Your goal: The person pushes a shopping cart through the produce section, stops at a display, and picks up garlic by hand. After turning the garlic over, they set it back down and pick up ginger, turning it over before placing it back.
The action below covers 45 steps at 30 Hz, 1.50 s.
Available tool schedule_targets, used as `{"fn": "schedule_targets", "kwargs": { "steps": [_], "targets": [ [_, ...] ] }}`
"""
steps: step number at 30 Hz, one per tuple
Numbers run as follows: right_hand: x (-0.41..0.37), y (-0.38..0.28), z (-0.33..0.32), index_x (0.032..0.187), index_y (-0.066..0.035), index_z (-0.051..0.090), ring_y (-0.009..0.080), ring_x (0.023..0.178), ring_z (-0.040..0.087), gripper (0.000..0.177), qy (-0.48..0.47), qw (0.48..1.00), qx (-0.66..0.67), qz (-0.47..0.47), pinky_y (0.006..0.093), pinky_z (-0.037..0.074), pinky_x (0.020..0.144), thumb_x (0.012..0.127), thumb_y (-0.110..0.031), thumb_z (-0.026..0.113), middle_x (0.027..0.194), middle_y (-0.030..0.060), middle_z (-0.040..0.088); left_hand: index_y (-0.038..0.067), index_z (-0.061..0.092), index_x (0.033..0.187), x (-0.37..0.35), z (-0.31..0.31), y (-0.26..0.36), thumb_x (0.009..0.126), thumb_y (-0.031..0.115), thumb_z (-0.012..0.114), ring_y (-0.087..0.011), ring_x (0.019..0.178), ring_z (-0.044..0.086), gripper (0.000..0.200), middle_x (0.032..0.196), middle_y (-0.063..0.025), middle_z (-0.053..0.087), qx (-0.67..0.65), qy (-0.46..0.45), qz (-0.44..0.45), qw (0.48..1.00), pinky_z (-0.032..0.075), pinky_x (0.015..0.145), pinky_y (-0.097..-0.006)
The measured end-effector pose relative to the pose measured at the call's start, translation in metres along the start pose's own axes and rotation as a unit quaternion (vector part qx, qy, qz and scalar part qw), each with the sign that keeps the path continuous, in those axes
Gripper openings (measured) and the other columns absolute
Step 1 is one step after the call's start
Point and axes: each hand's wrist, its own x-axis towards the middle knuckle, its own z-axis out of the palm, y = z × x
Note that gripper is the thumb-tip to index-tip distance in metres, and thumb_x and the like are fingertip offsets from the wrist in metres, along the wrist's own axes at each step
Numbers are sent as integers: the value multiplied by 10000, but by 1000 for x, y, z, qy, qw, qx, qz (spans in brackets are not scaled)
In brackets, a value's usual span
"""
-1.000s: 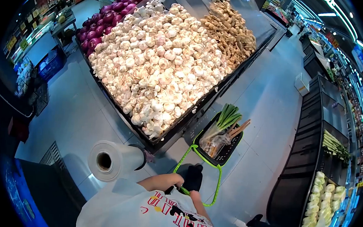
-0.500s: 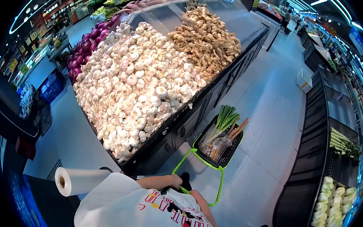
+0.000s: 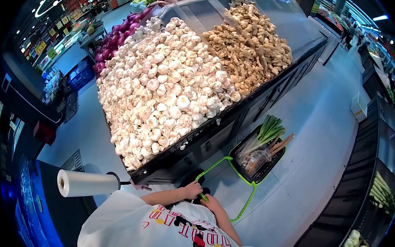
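My left hand (image 3: pixel 193 190) is closed around the green handle (image 3: pixel 217 163) of a black shopping basket, in front of my white shirt. Close beside it, my right hand (image 3: pixel 210 203) also grips this handle. The basket (image 3: pixel 264 173) rests on the floor to the right of the stand and holds leeks (image 3: pixel 269 129), long brown roots (image 3: pixel 281 144) and a clear plastic bag (image 3: pixel 253 161) with small items inside. A large heap of garlic (image 3: pixel 163 89) lies on the stand ahead of my hands.
Ginger (image 3: pixel 252 45) and purple onions (image 3: pixel 114 39) flank the garlic on the black stand (image 3: pixel 205 144). A plastic bag roll (image 3: pixel 87 184) is at the lower left. Dark shelves (image 3: pixel 337 200) with vegetables line the right side, beyond the pale floor (image 3: pixel 305 130).
The view has shifted, so the stand and basket appear farther right. Both hands remain at the handle, and my right hand is now more visible.
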Motion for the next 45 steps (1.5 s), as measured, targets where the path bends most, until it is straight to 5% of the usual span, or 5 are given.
{"fn": "schedule_targets", "kwargs": {
  "steps": [13, 24, 30, 35, 45],
  "targets": [
    [34, 11, -53, 1097, -9, 669, 387, 907, 654, 393, -66, 995, -73, 29, 427, 502, 811, 811, -278, 652, 962, 242, 679, 108, 584, 1132, 11, -169, -30, 850, 200, 675, -382, 1318, 356, 311, 1404, -203, 369, -320, 223, -57, 919, 317, 1093, -452],
    [70, -26, -122, 1016, -46, 701, 263, 726, 647, 353, -167, 978, -89, 89, 364, 497, 692, 767, -296, 693, 808, 152, 687, 63, 547, 1150, -53, -412, -194, 848, 174, 649, -376, 1240, 467, 337, 1367, -193, 427, -103, 494, -254, 825, 425, 1003, -414],
    [90, -53, -162, 978, -45, 693, 379, 862, 645, 383, -207, 956, -207, 14, 422, 502, 768, 765, -359, 645, 914, 203, 679, 90, 397, 1364, -61, -452, -316, 809, 156, 693, -415, 1311, 380, 633, 1475, -184, 257, -96, 597, -351, 715, 384, 1053, -466],
    [98, -41, -193, 1035, -57, 688, 387, 901, 643, 397, -201, 943, -260, 50, 421, 501, 787, 801, -369, 615, 948, 205, 681, 95, 524, 1267, -40, -440, -376, 802, 237, 674, -365, 1260, 447, 509, 1203, -139, 578, 64, 588, -362, 721, 381, 1022, -464],
    [121, -29, -208, 1047, -71, 680, 302, 769, 670, 366, -208, 965, -128, 99, 394, 525, 700, 848, -349, 549, 864, 151, 696, 84, 595, 1172, -33, -443, -377, 775, 301, 692, -376, 1201, 491, 462, 1066, -132, 629, 118, 597, -383, 695, 383, 973, -483]
  ]
}}
